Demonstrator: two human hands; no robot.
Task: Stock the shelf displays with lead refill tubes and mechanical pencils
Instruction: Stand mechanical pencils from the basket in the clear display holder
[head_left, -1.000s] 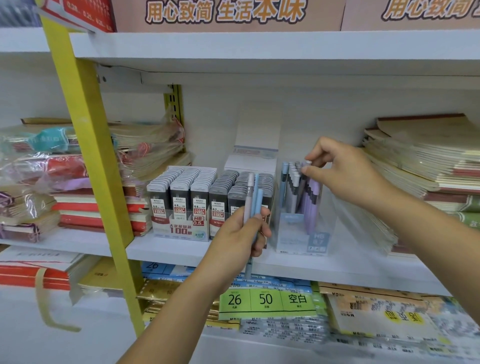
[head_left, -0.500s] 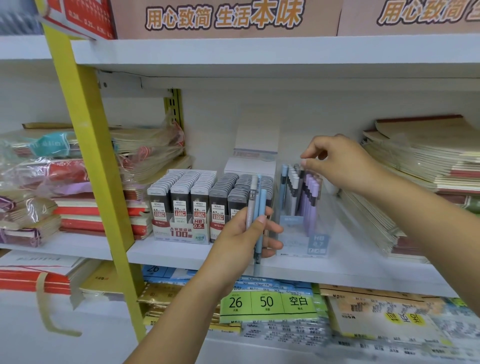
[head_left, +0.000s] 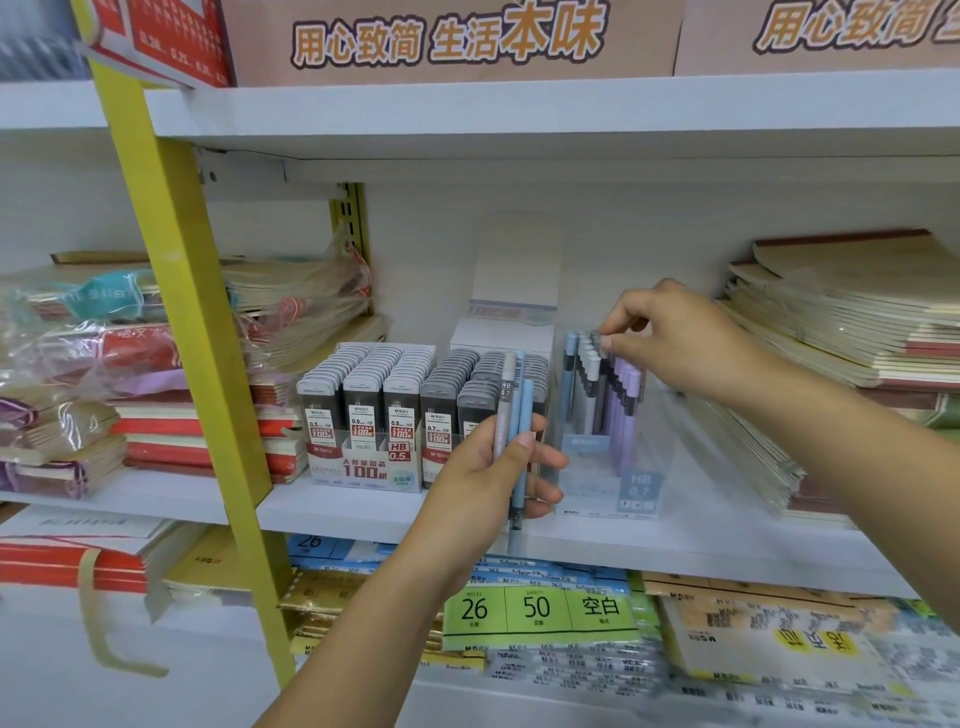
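Two pencils: mechanical pencils (head_left: 511, 415), one grey, one blue, upright in left hand (head_left: 488, 480), grip closed around both, in front of lead refill display (head_left: 387, 415).
Right hand (head_left: 675, 340): grip pinching top of grey pencil (head_left: 600, 379) standing in clear pencil display box (head_left: 613, 447).
Refill columns: five rows of tubes on white shelf (head_left: 363, 506).

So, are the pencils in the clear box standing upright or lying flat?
Upright. The pencils stand on end in the clear box, caps up, in rows; the right hand pinches one cap.
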